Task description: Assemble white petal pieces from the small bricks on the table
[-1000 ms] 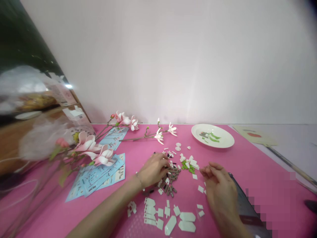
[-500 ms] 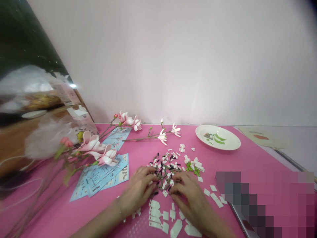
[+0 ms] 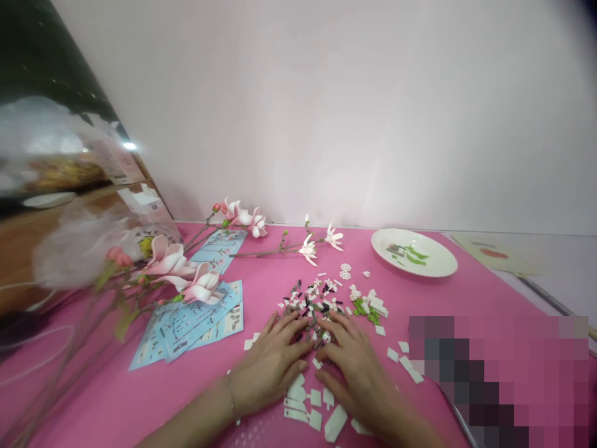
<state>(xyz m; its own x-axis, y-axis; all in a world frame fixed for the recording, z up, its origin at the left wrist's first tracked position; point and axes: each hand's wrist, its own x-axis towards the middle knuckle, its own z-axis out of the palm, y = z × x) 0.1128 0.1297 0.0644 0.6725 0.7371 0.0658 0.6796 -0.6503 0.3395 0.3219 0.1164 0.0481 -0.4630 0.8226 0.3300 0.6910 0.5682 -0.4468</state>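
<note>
A loose pile of small white, black and brown plastic bricks lies on the pink mat in front of me. My left hand and my right hand rest side by side at the pile's near edge, fingers spread and fingertips among the pieces. Neither hand visibly holds anything. Larger white plates lie just below the hands, partly hidden by my right hand. Green and white bricks sit to the right of the pile.
A white plate holds green and grey pieces at the back right. Blue instruction sheets and pink-white magnolia stems lie to the left. A plastic bag hangs beyond the mat's left side. A pixelated patch covers the right foreground.
My right hand has moved left from beside the loose white pieces to the pile. Both hands have spread the bricks wider, and the brown pieces are now mixed among the others.
</note>
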